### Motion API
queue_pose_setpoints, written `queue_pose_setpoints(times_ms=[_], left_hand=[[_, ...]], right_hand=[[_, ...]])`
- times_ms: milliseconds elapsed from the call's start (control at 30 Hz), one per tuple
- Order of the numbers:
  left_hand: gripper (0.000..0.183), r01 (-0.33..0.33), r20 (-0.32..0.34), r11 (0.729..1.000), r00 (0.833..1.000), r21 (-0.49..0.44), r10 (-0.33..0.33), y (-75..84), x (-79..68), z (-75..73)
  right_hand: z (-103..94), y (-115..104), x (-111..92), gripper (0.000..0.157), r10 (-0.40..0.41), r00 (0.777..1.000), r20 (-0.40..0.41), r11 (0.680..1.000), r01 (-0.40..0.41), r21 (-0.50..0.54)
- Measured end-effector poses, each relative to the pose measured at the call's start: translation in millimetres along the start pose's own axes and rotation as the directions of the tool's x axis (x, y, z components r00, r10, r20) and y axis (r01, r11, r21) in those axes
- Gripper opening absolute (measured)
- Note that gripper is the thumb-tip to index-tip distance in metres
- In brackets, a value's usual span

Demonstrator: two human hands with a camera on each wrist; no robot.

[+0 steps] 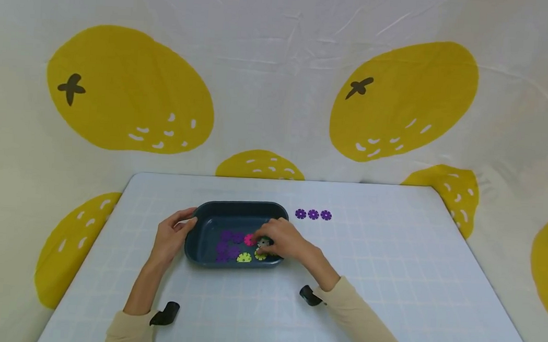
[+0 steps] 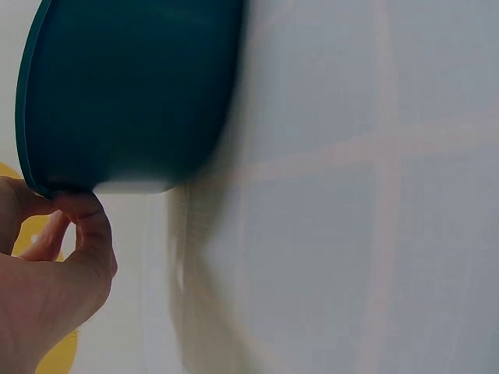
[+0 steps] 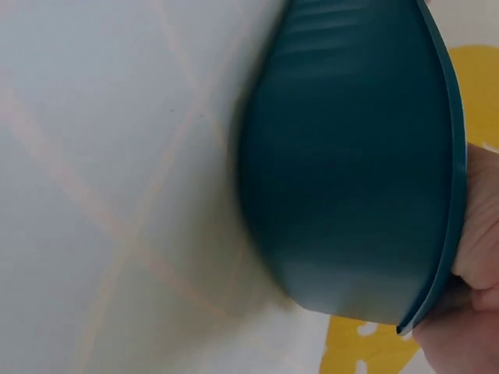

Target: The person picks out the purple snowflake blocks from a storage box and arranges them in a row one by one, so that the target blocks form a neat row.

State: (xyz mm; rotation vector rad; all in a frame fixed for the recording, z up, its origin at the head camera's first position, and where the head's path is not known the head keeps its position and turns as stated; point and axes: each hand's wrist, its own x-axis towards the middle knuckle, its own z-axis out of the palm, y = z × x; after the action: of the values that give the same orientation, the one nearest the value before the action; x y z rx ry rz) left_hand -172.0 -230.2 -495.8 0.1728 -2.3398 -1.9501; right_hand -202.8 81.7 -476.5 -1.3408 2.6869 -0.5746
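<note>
A dark teal basin (image 1: 238, 209) stands on the table, holding small flower-shaped discs. My left hand (image 1: 171, 236) pinches its left rim between thumb and fingers; the left wrist view shows this grip on the basin (image 2: 132, 93) close up. Over the right rim reaches my right hand (image 1: 281, 238), its index finger and thumb apart above the discs. Near those fingertips lie a pink disc (image 1: 249, 239), a grey disc (image 1: 264, 241) and a yellow disc (image 1: 260, 255). Another yellow disc (image 1: 244, 257) and several purple discs (image 1: 226, 249) lie further left. In the right wrist view the basin wall (image 3: 351, 171) hides the fingertips.
Three purple discs (image 1: 313, 214) form a row on the table, right of the basin's back corner. The white table (image 1: 413, 284) has a faint grid pattern. Behind it hangs a white cloth (image 1: 274, 87) with big yellow fruit prints.
</note>
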Motion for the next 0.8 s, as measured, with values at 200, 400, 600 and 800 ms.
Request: queue_pose_setpoints(times_ms=[200, 400, 600, 800], left_hand=[[0.043, 0.025, -0.004, 0.999, 1.0, -0.021, -0.025, -0.4, 0.3, 1.0], [0.042, 0.046, -0.002, 0.999, 0.999, 0.0, -0.046, -0.5, -0.5, -0.1], [0.042, 0.046, 0.003, 0.999, 0.999, 0.002, -0.046, 0.8, -0.7, -0.5], [0.041, 0.045, 0.003, 0.999, 0.999, -0.012, -0.045, 1.3, 0.5, 0.1]], right_hand=[[0.2, -3.8, 4.0, 0.03, 0.043, 0.995, 0.095, 0.993, -0.031, -0.117], [0.3, -7.4, 6.9, 0.024, 0.069, 0.988, 0.138, 0.995, -0.057, -0.085], [4.0, -7.4, 8.0, 0.02, 0.071, 0.989, 0.131, 0.997, -0.069, -0.018], [8.4, -6.1, 8.8, 0.022, 0.085, 0.995, 0.051, 0.996, -0.084, -0.008]])
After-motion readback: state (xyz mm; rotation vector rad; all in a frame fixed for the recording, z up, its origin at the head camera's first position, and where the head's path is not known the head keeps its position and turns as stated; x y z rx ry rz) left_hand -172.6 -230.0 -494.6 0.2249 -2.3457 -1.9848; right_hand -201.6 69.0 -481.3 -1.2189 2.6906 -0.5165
